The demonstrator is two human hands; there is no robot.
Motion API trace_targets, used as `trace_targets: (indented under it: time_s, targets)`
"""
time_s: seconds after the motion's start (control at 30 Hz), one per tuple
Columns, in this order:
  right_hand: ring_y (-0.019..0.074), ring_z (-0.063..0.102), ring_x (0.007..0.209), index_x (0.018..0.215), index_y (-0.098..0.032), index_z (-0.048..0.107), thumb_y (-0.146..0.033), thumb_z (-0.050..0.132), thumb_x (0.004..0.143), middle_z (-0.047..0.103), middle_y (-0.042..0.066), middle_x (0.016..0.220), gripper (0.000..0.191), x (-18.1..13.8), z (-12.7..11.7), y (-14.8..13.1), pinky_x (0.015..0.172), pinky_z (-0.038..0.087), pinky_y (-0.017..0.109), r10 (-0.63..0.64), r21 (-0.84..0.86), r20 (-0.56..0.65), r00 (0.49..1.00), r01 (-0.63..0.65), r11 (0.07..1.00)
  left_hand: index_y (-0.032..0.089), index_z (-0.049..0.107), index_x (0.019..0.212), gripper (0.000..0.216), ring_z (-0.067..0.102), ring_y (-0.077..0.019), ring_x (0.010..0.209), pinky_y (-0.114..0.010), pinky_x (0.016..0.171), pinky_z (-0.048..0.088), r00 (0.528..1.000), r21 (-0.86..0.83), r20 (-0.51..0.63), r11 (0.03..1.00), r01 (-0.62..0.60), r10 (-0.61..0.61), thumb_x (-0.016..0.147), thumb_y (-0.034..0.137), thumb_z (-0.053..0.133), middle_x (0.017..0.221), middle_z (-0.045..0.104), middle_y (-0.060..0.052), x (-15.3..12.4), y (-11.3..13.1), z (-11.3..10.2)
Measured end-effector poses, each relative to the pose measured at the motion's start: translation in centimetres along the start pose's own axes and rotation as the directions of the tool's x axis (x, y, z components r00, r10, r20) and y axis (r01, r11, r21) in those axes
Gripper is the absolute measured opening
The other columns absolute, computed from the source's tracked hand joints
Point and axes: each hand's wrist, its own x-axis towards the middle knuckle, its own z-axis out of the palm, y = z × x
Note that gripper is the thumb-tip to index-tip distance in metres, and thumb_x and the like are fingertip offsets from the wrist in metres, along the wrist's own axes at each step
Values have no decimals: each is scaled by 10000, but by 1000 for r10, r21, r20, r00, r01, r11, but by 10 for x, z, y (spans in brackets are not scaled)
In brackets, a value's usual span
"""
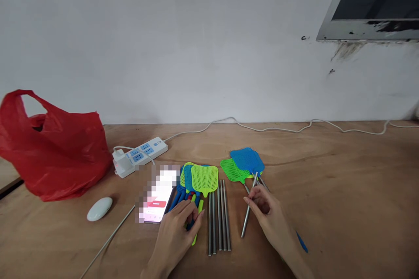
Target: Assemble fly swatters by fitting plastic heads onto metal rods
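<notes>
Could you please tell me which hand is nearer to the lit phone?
Left. The left hand is just right of the phone, at the coloured handles. The right hand is farther right, beyond the row of metal rods.

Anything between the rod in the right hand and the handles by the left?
Yes: a row of metal rods lies on the table between the right hand's rod and the handles by the left hand.

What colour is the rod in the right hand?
The metal rod in the right hand is silver; it shows best in the head view.
</notes>
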Motion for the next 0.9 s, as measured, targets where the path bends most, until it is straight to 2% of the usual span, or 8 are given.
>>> trace_targets:
  time_s: [0.13,0.3,0.43,0.63,0.9]
  targets:
    - [176,580,601,921,-246,674,-319,542,923,660,19,815,151,-2,-3,-7,563,434,289,-53,-237,136,989,84,968,210,452,665,306,499,-121,542,-222,511,350,1000,7,6,1000,3,-3,963,263,494,619,504,33,-1,0,0]
    - [249,689,809,1100,-236,690,-273,519,908,683,87,1047,260,-10,4,-7,620,508,331,-61,-381,229,972,147,913,209,458,664,305,502,-119,544,-222,519,356,1000,3,5,1000,4,-4,964,257,485,620,505,33,0,-1,1]
    - [285,704,949,1190,-222,674,-272,500,916,681,117,1119,329,-14,13,-2,733,547,371,-72,-426,240,968,171,888,210,464,656,304,498,-120,540,-222,517,361,1000,8,-10,1000,15,-15,956,254,487,614,498,35,0,0,0]
    - [272,703,938,1279,-219,630,-233,475,926,641,122,1205,386,-18,16,-6,832,544,399,-45,-449,322,946,194,872,210,475,651,308,515,-124,547,-226,519,372,1000,6,-11,1000,10,-10,954,262,482,615,513,29,1,1,0]
    - [255,688,954,1275,-297,644,-239,545,900,659,72,1162,393,-16,13,-8,803,543,346,-46,-398,372,927,204,895,212,464,643,293,532,-130,560,-233,524,373,1000,36,-1,999,-4,4,936,224,485,621,532,24,-1,-1,2]
